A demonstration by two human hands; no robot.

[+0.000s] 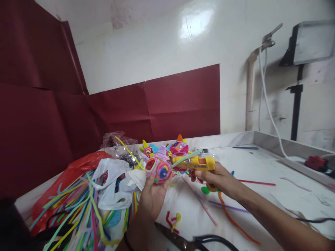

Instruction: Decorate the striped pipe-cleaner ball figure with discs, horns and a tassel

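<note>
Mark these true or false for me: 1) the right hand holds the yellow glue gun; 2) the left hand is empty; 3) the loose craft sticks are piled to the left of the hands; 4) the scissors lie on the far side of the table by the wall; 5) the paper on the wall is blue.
1) True: the right hand grips the yellow glue gun.
2) False: the left hand holds a round pink craft piece.
3) True: the pile of craft sticks lies left of both hands.
4) False: the scissors lie at the near edge of the table.
5) False: the paper is dark red.
</note>
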